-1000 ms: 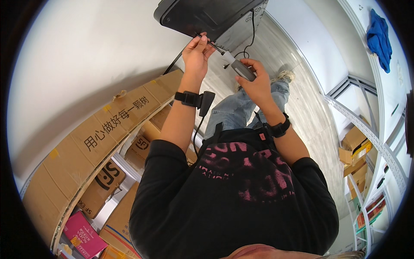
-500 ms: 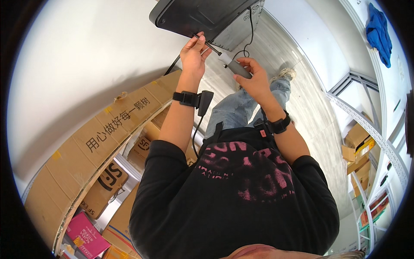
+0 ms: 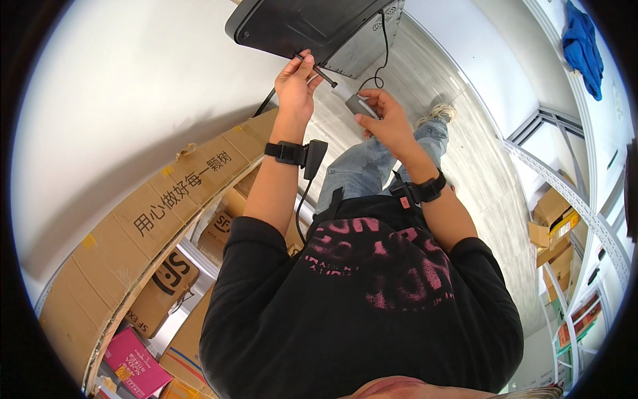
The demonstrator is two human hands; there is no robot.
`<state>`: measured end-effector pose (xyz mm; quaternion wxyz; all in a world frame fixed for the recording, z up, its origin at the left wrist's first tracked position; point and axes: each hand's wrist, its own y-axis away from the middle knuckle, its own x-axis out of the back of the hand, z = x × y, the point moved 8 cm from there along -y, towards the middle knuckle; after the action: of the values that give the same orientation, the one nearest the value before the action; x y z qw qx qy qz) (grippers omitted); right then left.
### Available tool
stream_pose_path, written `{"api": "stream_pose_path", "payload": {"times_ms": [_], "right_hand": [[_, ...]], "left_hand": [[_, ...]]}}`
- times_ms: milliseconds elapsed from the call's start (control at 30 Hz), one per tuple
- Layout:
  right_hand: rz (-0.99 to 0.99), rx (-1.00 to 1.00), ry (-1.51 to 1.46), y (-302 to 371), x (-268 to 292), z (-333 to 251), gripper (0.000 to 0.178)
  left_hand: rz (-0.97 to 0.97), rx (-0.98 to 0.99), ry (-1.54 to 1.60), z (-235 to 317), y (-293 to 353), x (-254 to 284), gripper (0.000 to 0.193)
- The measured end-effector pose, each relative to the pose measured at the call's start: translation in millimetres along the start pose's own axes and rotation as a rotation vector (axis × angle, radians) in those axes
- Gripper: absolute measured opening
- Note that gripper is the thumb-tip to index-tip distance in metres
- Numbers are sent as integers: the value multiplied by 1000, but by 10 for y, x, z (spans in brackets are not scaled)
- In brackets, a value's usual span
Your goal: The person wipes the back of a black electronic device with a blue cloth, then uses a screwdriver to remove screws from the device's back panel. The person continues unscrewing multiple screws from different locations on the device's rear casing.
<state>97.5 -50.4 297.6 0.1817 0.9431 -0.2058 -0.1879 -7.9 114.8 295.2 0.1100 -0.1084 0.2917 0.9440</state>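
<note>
My right hand (image 3: pixel 391 121) is closed around the thick grey handle of a screwdriver (image 3: pixel 356 102), whose front end is pale. A long dark shaft (image 3: pixel 324 76) runs from it up and left toward the edge of a black machine casing (image 3: pixel 299 30). The thumb and fingers of my left hand (image 3: pixel 296 86) pinch this shaft close to the casing. Where the tip meets the casing is hidden by my left fingers. A black strap sits on each wrist; the left one carries a small black box (image 3: pixel 316 157) with a cable.
At left, a long cardboard sheet (image 3: pixel 100 259) edges a shelf with cardboard boxes (image 3: pixel 163 292) and a pink box (image 3: pixel 136 362). A black cable (image 3: pixel 387 50) hangs by the casing's vented side. White shelving (image 3: pixel 565 183) with open cartons and a blue cloth (image 3: pixel 583 50) stand at right.
The screwdriver handle has turned in my right hand, and its fingers have shifted slightly left. My left hand keeps its pinch on the shaft, almost in the same place.
</note>
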Motion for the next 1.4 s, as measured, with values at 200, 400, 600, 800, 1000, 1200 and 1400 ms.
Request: {"api": "stream_pose_path", "payload": {"times_ms": [200, 400, 600, 800, 1000, 1200, 1400], "right_hand": [[0, 47, 157, -37, -23, -31, 44], [-98, -262, -209, -80, -23, 216, 37], [48, 117, 228, -112, 40, 95, 37], [56, 79, 255, -87, 15, 12, 40], [-108, -225, -163, -100, -1, 232, 40], [21, 172, 318, -114, 29, 90, 38], [-126, -253, -176, -103, -26, 180, 44]], "left_hand": [[-11, -2, -38, -25, -44, 40, 21], [-5, -1, -25, -2, -11, -2, 20], [41, -5, -97, 7, 6, -7, 20], [40, 11, -94, 3, -2, 5, 20], [0, 12, -61, 10, 7, -28, 21], [23, 16, -106, -19, -37, 16, 19], [-2, 12, -87, 1, -24, 13, 20]]}}
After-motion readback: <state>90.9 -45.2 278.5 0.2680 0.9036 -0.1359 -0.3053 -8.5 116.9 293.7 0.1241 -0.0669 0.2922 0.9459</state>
